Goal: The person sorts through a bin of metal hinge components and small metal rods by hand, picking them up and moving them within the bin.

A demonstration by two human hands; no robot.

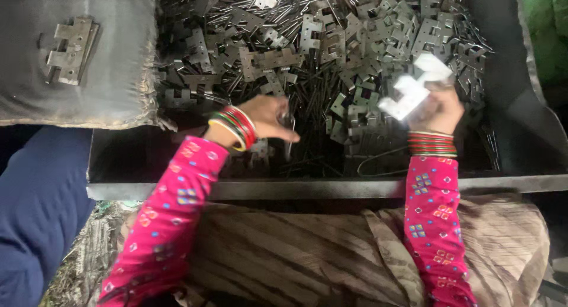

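Pinching a thin pin (288,135) that hangs roughly upright, the left hand (269,118) dips low into the tray (331,187). Well apart to its right and higher, the right hand (439,109) grips a pale hinge plate (414,87), tilted over the plate heap (355,41).

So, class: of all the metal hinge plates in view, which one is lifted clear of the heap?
The bright hinge plate in the right hand, held above the pile; the rest lie loose in the tray.

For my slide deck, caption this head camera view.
Left hand picks pins from a tray of hinge plates; right hand holds one plate.
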